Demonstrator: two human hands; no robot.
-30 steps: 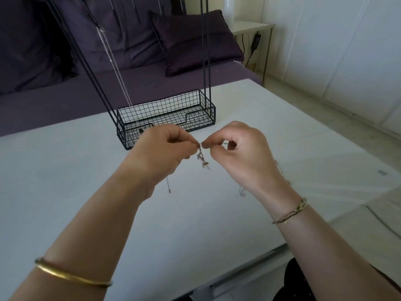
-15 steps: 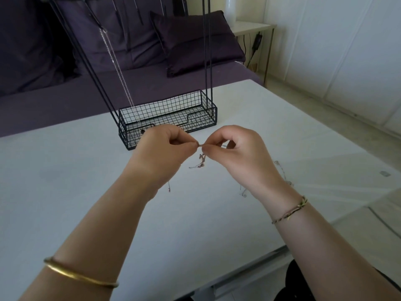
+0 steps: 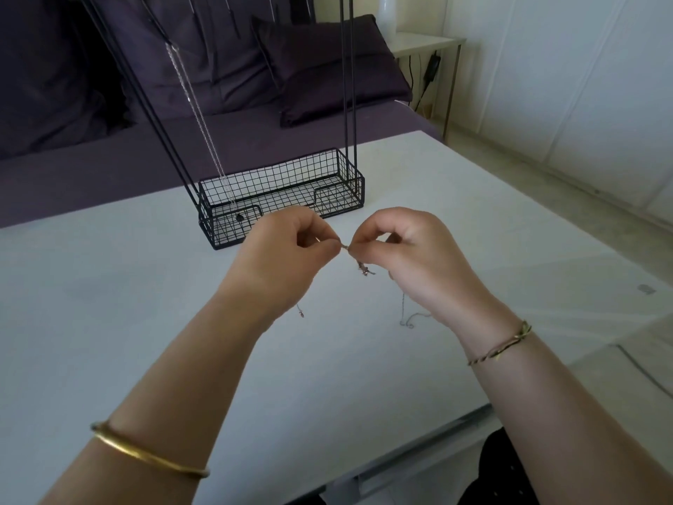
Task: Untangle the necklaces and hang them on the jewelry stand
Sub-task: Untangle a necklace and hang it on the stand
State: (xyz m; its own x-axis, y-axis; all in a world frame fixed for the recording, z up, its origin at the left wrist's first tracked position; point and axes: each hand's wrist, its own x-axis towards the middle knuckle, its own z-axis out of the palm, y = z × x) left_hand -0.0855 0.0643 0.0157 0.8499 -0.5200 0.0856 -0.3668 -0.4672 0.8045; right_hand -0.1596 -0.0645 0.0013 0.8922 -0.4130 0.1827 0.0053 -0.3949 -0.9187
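Necklaces (image 3: pixel 364 268), thin chains knotted together, hang in the air above the middle of the tabletop (image 3: pixel 145 322), held between the two hands. The left hand (image 3: pixel 287 249) pinches a chain between thumb and forefinger with its other fingers curled. The right hand (image 3: pixel 411 249) pinches the same short stretch just beside it, fingertips nearly meeting. That stretch runs level, left to right. The knot dangles just below the right pinch, and loose ends trail down under each wrist. The jewelry stand (image 3: pixel 280 198) sits just behind the hands, toward the far edge, with one silver chain (image 3: pixel 196 111) hanging into its wire basket. The tabletop stretches wide to the left and toward the near edge.
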